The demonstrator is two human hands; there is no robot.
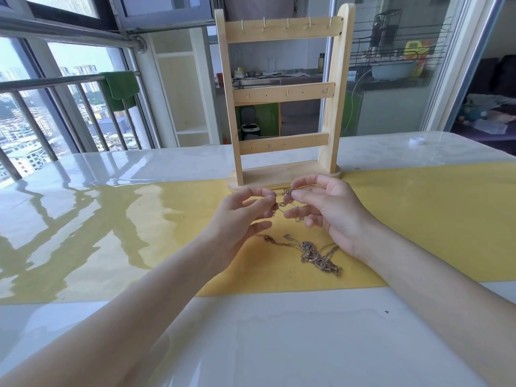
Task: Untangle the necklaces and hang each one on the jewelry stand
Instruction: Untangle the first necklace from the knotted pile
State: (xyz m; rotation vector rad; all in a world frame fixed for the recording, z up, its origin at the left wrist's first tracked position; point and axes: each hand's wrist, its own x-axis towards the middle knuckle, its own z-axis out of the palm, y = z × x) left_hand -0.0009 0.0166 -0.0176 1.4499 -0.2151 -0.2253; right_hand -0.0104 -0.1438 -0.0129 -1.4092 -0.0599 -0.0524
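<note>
- No readable writing or labels anywhere, far as I can see.
- Nearest, in front of the jewelry stand [283, 107]: a tangled heap of necklaces [318, 256] on the yellow mat [418, 219].
- Just above it, left hand [237, 219] and right hand [329, 210] each pinch a lifted knot of chain [283, 201], other fingers loosely spread.
- Stand's hooks are bare, at the mat's far edge.

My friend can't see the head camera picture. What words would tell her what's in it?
Two bare hands, left hand and right hand, pinch a tangled thin metal chain above a yellow mat. More tangled chains lie on the mat. Behind stands a pale wooden jewelry stand with empty hooks.
</note>
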